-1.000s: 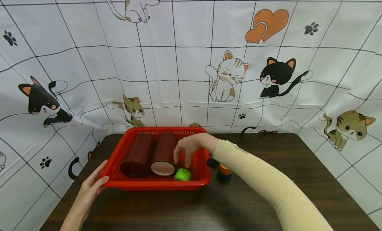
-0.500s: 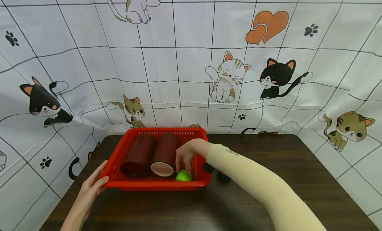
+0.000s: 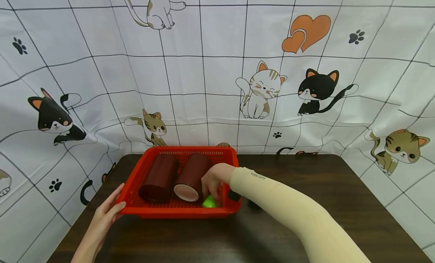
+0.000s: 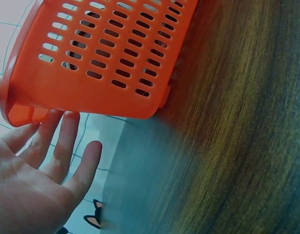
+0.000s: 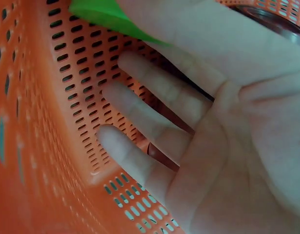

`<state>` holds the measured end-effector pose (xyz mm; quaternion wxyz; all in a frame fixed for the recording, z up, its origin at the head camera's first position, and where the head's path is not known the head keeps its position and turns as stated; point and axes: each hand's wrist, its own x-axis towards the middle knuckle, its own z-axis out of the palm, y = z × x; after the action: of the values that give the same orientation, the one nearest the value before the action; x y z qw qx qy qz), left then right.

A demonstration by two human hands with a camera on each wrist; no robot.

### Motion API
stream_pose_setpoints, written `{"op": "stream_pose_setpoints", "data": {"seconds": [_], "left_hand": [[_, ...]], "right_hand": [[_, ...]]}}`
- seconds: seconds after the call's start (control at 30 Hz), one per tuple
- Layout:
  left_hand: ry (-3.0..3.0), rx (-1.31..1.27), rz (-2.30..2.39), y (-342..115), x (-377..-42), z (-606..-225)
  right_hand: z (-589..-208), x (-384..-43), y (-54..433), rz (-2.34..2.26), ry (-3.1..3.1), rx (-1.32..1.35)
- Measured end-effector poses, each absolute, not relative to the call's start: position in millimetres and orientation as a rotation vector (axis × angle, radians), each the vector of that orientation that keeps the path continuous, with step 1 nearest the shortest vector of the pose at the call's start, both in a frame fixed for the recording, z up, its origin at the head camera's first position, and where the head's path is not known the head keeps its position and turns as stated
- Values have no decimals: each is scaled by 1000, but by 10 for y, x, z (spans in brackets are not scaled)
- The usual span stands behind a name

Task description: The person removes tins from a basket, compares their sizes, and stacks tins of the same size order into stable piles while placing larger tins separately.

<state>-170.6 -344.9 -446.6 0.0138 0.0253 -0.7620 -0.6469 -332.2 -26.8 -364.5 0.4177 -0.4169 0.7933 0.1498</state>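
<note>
Green thing (image 3: 208, 202) — pinched in my right grip (image 3: 215, 177) | inside red basket (image 3: 176, 214) | my left grip (image 3: 104, 214) — holding the basket's left corner | basket on brown counter (image 3: 180, 240)

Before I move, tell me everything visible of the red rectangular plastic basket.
The red rectangular plastic-looking basket has a smooth rim, slotted walls and a perforated floor. It stands upright on the dark wood-grained table. The left hand holds its near-left corner by the rim. Two dark red-brown cylinders lie inside, with a bright green object at the near right, where the right hand reaches in.
</note>
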Motion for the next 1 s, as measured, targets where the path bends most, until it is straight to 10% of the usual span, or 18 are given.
{"op": "stream_pose_setpoints", "data": {"seconds": [1.0], "left_hand": [[-2381,100,-2017,-3442,-1708,-4478]], "right_hand": [[-3536,-3395,-58,-147,1931,-801]]}}
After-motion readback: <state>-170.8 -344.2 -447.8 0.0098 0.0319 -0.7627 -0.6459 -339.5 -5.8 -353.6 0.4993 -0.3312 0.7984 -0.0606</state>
